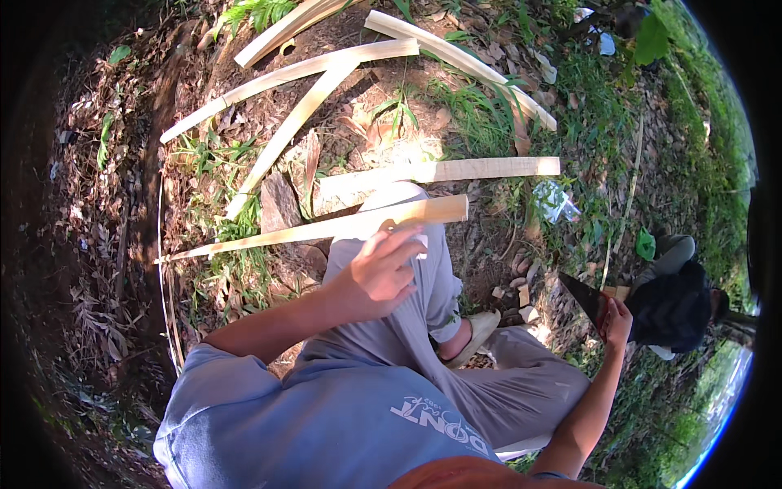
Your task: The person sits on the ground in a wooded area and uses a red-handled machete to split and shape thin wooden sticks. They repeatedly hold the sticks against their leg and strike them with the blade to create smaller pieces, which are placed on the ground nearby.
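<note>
The left fingers (401,256) are half curled and blurred; their hold I cannot tell. The right fingers (619,310) grip the bladed tool (582,300). The plank (350,226) across the knee (397,196) may slide if nudged.

A long, pale wooden strip (350,226) lies across the raised knee (397,196), its broad squared end right, narrowing leftward. Just nearer sits a small, blurred whitish piece (422,246). Well to the right, a dark-bladed tool (582,301) is held, tip pointing far-left.
</note>
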### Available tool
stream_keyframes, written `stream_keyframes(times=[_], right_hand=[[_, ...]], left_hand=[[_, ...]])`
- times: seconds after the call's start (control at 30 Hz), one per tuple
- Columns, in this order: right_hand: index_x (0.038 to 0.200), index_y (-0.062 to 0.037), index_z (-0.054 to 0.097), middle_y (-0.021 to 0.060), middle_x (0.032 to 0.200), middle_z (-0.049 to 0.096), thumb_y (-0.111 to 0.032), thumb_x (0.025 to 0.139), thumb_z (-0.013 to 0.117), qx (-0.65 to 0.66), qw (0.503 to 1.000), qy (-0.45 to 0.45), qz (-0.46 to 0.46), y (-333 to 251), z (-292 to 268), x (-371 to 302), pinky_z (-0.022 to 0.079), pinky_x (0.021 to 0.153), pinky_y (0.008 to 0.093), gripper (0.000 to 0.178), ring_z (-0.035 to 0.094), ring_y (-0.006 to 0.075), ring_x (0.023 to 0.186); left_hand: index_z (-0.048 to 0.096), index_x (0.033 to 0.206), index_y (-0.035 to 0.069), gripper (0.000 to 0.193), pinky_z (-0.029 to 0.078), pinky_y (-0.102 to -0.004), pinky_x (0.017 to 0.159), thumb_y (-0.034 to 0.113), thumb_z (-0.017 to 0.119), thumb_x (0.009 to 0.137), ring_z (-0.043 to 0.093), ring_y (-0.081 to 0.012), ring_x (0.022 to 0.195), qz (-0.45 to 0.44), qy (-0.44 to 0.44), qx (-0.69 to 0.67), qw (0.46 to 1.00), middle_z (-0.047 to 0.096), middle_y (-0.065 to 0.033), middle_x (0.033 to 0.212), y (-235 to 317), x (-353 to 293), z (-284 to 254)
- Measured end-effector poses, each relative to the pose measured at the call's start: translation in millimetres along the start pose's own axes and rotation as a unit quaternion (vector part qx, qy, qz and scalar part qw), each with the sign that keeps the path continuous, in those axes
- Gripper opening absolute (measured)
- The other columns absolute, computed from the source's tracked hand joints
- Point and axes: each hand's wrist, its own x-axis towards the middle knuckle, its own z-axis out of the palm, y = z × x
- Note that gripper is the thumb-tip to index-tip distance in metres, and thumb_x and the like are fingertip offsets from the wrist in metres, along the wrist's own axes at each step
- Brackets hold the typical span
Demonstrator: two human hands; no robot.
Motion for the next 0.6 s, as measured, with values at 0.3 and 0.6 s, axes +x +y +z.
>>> stream_keyframes(times=[0.3,0.6], right_hand=[[0.089,-0.0067,0.069,-0.0085,0.053,0.044,-0.022,0.108,0.061,0.021,0.999,-0.01,-0.029,-9,-6,-15,0.026,0.034,0.0259,0.025,0.036,0.0052,0.037],[0.088,0.0028,0.074,0.0057,0.055,0.06,-0.021,0.107,0.056,-0.02,0.997,-0.037,-0.061,9,-14,-30,0.032,0.035,0.029,0.035,0.046,0.0132,0.035]], left_hand=[[0.071,0.13,0.001,0.06,0.028,-0.0608,0.123,0.053,0.057,0.104,0.035,-0.0366,0.155,-0.061,-0.075,0.206,0.974,0.059,-0.02,0.149,57,18,98],[0.074,0.126,0.003,0.061,0.029,-0.0585,0.123,0.056,0.059,0.1,0.05,-0.0377,0.142,0.037,0.02,0.238,0.97,0.066,-0.0207,0.139,88,65,96]])
